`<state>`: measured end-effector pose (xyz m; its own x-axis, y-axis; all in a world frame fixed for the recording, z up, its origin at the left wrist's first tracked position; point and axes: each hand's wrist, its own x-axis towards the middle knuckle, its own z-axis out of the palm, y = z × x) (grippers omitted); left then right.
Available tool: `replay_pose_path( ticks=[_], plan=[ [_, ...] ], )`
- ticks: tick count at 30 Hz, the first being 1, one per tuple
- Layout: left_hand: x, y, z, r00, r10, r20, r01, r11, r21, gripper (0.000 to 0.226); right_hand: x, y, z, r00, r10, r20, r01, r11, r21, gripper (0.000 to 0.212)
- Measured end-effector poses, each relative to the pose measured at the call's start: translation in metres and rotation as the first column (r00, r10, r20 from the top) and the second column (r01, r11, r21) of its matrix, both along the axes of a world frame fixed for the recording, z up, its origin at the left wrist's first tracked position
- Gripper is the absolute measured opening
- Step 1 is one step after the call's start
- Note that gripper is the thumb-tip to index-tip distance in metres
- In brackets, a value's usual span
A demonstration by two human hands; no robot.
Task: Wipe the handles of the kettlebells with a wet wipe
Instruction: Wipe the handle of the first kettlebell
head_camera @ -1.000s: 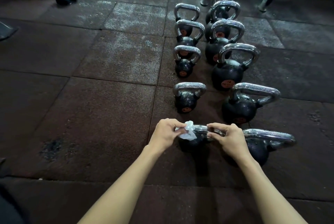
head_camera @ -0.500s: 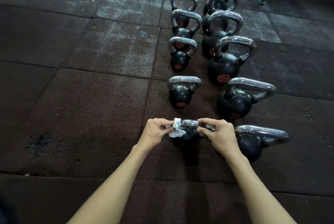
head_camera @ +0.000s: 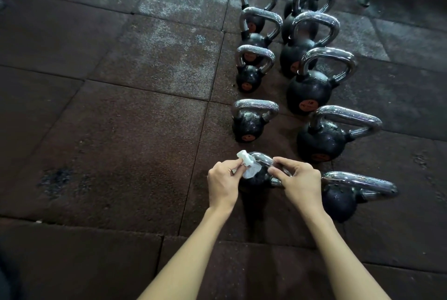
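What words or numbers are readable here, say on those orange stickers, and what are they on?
"10" (as far as it can be made out): orange sticker on the big kettlebell third from the front in the right row; the print beneath is blurred.
Other kettlebells' stickers: too blurred to read.
The wipe shows none.

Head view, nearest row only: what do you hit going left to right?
left hand → wet wipe → kettlebell handle → right hand → neighbouring kettlebell
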<state>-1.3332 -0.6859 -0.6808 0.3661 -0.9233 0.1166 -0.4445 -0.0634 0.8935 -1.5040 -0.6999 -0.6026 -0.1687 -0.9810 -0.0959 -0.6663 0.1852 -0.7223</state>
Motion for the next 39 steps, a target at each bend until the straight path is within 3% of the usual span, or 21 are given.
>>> replay_pose_path(
  ticks=[4,9,13,18,23,27,29,33,35,39],
  plan=[
    [-0.003,-0.004,-0.008,1.0,-0.002,-0.01,0.003,0.996,0.095,0.015,0.001,0.002,0.005,1.0,-0.026,0.013,0.026,0.999,0.021,0.026],
    [-0.014,-0.002,0.012,0.999,0.022,0.037,-0.02,0.998,-0.064,0.019,-0.001,0.002,0.005,0.999,-0.032,0.044,0.03,0.999,0.033,0.029],
    [-0.007,-0.014,0.009,0.998,0.056,-0.015,-0.056,0.998,-0.027,0.022,-0.011,-0.006,0.01,0.998,0.053,0.032,-0.056,0.994,0.098,0.026],
    [-0.017,-0.004,0.02,0.997,0.015,0.07,-0.007,0.993,-0.118,0.019,-0.013,-0.018,0.012,0.992,0.109,0.069,-0.12,0.974,0.19,0.021],
    [-0.006,-0.014,0.016,0.994,0.086,-0.065,-0.091,0.993,-0.079,0.019,-0.005,-0.026,0.009,0.991,0.119,0.057,-0.127,0.974,0.19,0.016],
    [-0.018,0.007,0.021,1.0,0.01,-0.02,-0.012,0.995,-0.097,0.017,0.001,-0.033,0.009,0.981,0.169,0.098,-0.188,0.954,0.236,0.017],
    [-0.025,0.015,0.021,1.0,-0.007,-0.019,0.005,0.997,-0.08,0.017,-0.003,-0.039,0.012,0.963,0.25,0.097,-0.268,0.915,0.303,0.021],
    [-0.017,-0.001,0.025,0.989,0.106,-0.102,-0.113,0.992,-0.061,0.02,-0.014,-0.047,0.014,0.907,0.399,0.138,-0.421,0.825,0.378,0.042],
    [-0.017,-0.002,0.029,0.984,0.121,-0.133,-0.129,0.99,-0.056,0.023,-0.015,-0.048,0.013,0.899,0.416,0.138,-0.436,0.821,0.369,0.049],
    [-0.035,0.016,0.028,0.986,0.06,-0.157,-0.06,0.998,0.004,0.025,-0.016,-0.045,0.012,0.941,0.318,0.114,-0.337,0.878,0.34,0.03]
  ],
)
